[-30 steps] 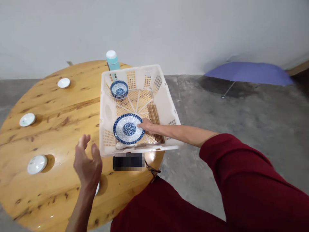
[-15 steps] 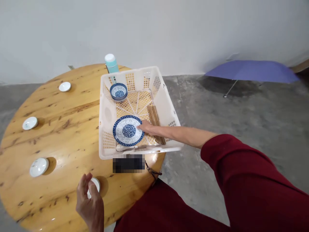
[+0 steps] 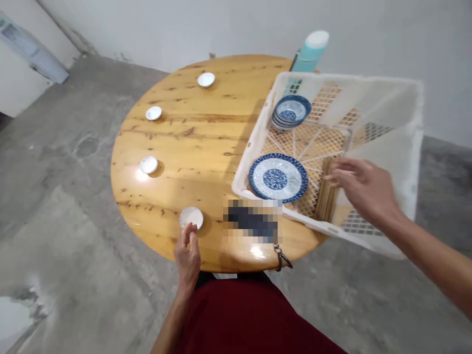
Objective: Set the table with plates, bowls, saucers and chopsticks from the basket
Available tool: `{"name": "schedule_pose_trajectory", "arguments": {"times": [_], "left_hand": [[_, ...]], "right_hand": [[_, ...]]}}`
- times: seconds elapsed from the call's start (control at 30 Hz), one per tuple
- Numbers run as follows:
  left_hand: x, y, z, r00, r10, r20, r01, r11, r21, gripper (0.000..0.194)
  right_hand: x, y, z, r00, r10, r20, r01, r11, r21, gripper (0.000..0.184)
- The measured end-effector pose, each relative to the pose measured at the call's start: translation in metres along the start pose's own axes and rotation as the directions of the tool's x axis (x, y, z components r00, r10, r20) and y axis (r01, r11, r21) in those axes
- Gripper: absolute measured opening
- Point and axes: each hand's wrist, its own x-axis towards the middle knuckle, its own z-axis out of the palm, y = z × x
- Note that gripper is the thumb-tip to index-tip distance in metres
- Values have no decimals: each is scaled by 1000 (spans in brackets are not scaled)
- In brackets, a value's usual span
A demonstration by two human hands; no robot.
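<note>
My right hand (image 3: 365, 187) is over the right side of a white plastic basket (image 3: 387, 98), above a bundle of wooden chopsticks (image 3: 325, 201). Its fingers are loosely bent and nothing shows in them. A blue-and-white plate (image 3: 278, 178) lies in the basket's front left. Behind that plate stands a stack of blue-rimmed bowls (image 3: 291, 112). At the table's front edge my left hand (image 3: 188, 255) has its fingers half bent and apart, with no held thing visible. The fingertips overlap the near rim of a small white dish (image 3: 191, 216); whether they touch it I cannot tell.
Small white dishes stand along the left of the round wooden table (image 3: 206, 172): one (image 3: 148, 165), another (image 3: 154, 113) and a third (image 3: 206, 79). A turquoise bottle (image 3: 309, 51) is behind the basket. A blurred-out dark item (image 3: 252, 221) with a strap lies in front.
My right hand has left the plate and come up over the chopsticks. The view has swung left, so the basket appears further right. The left hand stays close to the front dish.
</note>
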Motion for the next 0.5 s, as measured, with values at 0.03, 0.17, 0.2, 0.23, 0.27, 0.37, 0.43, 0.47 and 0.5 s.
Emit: {"name": "schedule_pose_trajectory", "arguments": {"times": [0.03,0.17,0.2,0.23,0.27,0.37,0.43,0.47,0.5], "left_hand": [[-2,-8,-7,1000,-29,9,29,999,-31,34],[-3,-58,-48,992,-126,0,124,983,-138,36],[-2,-74,-62,988,-156,-9,152,974,-166,37],[-1,-91,-76,981,-190,-23,182,964,-196,39],[0,-107,-90,973,-226,-36,212,950,-228,41],[-3,-155,-141,937,-342,-71,305,899,-315,44],[-11,-182,-180,904,-410,-121,348,871,-346,40],[-17,-192,-201,887,-432,-163,359,868,-345,36],[-24,-201,-222,870,-445,-213,363,869,-335,33]], "right_hand": [[-20,-14,-4,995,-71,-67,73,997,30,36],[-120,-55,25,969,-162,-188,143,983,-114,37],[-146,-60,44,978,-143,-152,132,988,-79,37],[-171,-63,68,993,-92,-73,90,996,-28,35],[-195,-65,94,1000,-23,-4,23,999,45,33],[-259,-72,182,974,64,218,-120,960,253,32],[-295,-82,237,922,62,381,-185,937,295,34],[-310,-90,262,891,43,451,-201,929,309,37],[-324,-98,283,857,10,516,-203,926,319,39]]}}
